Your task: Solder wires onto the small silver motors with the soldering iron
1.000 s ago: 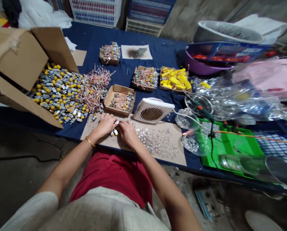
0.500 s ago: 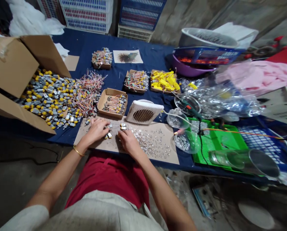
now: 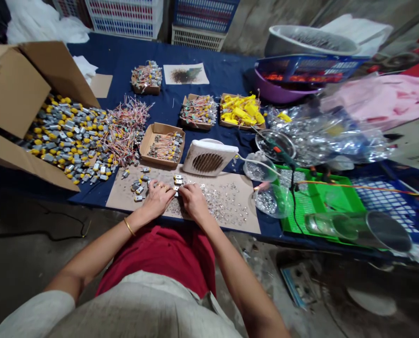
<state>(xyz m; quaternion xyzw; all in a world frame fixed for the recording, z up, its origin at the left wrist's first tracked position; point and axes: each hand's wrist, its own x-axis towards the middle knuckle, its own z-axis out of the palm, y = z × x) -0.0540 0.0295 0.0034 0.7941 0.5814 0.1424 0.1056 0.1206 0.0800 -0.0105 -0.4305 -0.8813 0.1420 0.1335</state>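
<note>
On a sheet of cardboard (image 3: 119,195), my left hand (image 3: 158,199) has its fingers closed on a small motor (image 3: 176,188), silver with a yellow end. Facing it, my right hand (image 3: 194,201) has bent, pinched fingertips against the motor's right side; whatever is between them is too small to make out. Just beyond the fingertips, a short column of small motors (image 3: 178,179) lies on the sheet. Several loose motors (image 3: 138,188) are left of my left hand. Tiny metal pieces (image 3: 223,202) spread over the cardboard to the right of my right hand.
A white fan (image 3: 209,158) stands behind my hands, beside a box of wired motors (image 3: 163,144). At left, a carton (image 3: 59,176) spills motors. Farther back is a box of yellow parts (image 3: 242,111). Tubs of metal pieces (image 3: 265,201) and a green tray (image 3: 339,197) are at right.
My left hand has moved right, bringing a motor up to my right hand. The hands are now close together, and more loose motors show where the left hand was.
</note>
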